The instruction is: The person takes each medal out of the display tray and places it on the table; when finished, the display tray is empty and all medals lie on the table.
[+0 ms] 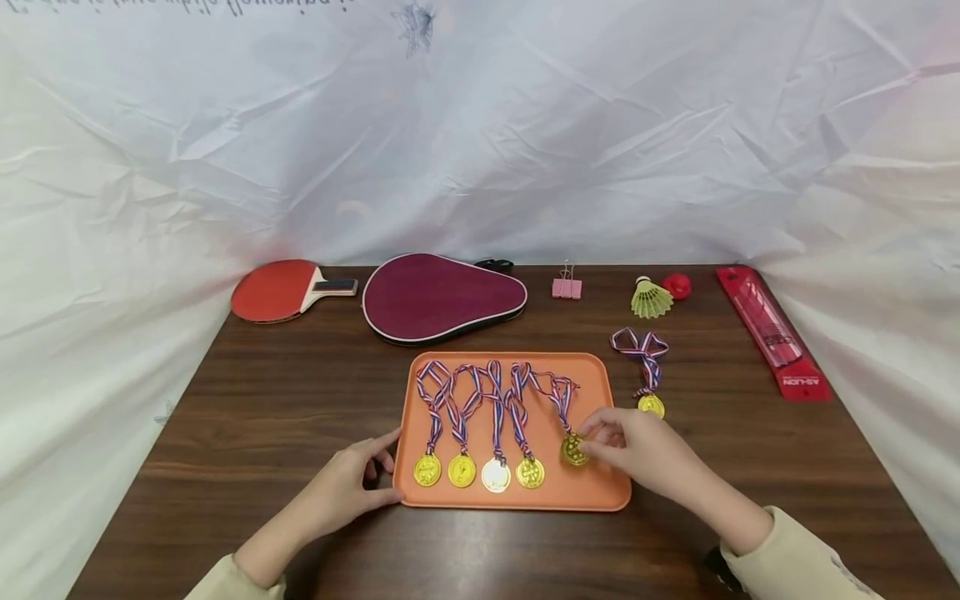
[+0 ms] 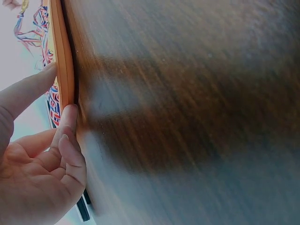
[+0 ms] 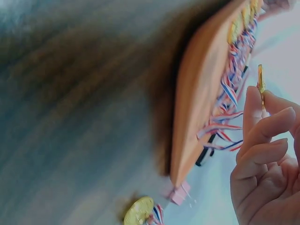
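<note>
My right hand [image 1: 637,446] pinches a gold medal [image 3: 261,86] between thumb and fingertips, over the right part of the orange tray [image 1: 592,367]. In the right wrist view that medal shows edge-on, and its striped ribbon [image 1: 561,400] trails across the tray. To its left, several medals lie in a row, among them a gold medal [image 1: 530,472] and a shiny, glare-lit medal [image 1: 496,475], ribbons stretched toward the far rim. My left hand [image 1: 337,483] touches the tray's left edge, thumb near the front corner and index finger farther back. Another medal [image 1: 651,405] lies right of the tray.
Along the table's back are a red table tennis paddle [image 1: 273,290], a maroon paddle case [image 1: 442,296], a pink binder clip [image 1: 567,288], a yellow shuttlecock [image 1: 650,298] and a small red round object [image 1: 677,287]. A red package [image 1: 774,333] lies at right. White cloth [image 1: 480,167] hangs behind.
</note>
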Demonstrator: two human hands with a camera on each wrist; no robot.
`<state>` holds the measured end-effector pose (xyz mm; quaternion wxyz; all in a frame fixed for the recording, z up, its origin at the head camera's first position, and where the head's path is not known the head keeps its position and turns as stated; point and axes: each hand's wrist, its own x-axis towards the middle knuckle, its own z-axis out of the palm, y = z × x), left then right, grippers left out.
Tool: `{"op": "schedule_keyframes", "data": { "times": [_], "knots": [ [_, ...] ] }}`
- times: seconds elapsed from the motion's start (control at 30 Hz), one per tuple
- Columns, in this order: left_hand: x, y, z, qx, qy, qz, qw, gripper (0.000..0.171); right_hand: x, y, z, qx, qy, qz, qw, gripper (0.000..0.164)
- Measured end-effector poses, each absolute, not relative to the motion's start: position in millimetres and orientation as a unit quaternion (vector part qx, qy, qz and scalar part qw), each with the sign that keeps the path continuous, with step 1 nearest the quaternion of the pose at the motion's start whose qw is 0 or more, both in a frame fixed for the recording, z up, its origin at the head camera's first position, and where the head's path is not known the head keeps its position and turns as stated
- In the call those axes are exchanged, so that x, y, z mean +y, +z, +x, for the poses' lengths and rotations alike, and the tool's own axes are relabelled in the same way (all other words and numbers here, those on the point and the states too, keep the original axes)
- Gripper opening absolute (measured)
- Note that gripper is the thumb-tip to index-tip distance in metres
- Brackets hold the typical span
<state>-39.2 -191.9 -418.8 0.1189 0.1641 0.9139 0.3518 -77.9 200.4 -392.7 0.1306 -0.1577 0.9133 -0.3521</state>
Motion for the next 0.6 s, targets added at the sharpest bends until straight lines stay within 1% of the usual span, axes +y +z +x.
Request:
{"op": "schedule_keyframes", "data": {
  "times": [0.13,0.33,0.6],
  "knots": [
    [-192,-418,-39,0.914,0.35,0.163,0.12,0.074,206,-382,-79,0.914,-0.361,-0.152,0.11,0.013],
    [-192,-419,-39,0.915,0.347,0.164,0.124,0.074,220,-362,-78,0.918,-0.362,-0.125,0.101,0.013],
    [-191,-418,-40,0.914,0.35,0.164,0.122,0.074,248,-342,-79,0.919,-0.376,-0.101,0.065,0.02]
  ]
}}
